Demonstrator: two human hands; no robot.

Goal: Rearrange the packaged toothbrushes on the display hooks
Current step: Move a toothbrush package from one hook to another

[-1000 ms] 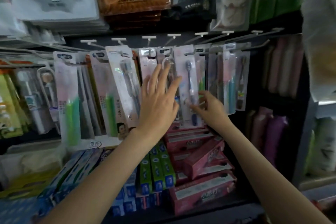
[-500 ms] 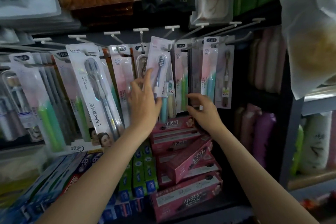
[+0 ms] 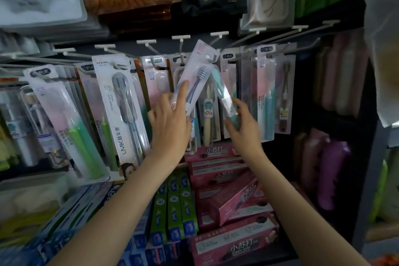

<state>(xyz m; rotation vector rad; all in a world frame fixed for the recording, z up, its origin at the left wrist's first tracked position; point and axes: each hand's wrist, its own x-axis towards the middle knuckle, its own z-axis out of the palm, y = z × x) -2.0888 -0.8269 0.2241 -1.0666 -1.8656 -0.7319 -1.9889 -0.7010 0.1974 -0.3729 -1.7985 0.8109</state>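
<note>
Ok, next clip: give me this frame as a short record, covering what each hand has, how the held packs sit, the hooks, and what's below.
left hand: holds a tilted toothbrush pack with a blue-handled brush, its top near a hook
right hand: grips a clear pack with a teal brush, also tilted
display hooks: one row, most carrying hanging toothbrush packs
large white pack: hangs left of the left hand, printed SPRING and LMK
below: pink toothpaste boxes, green boxes beside them
step state: neither held pack hangs straight

Dim, bluish light; soft blur throughout, wide-angle bending at edges, right side shadowed.
</note>
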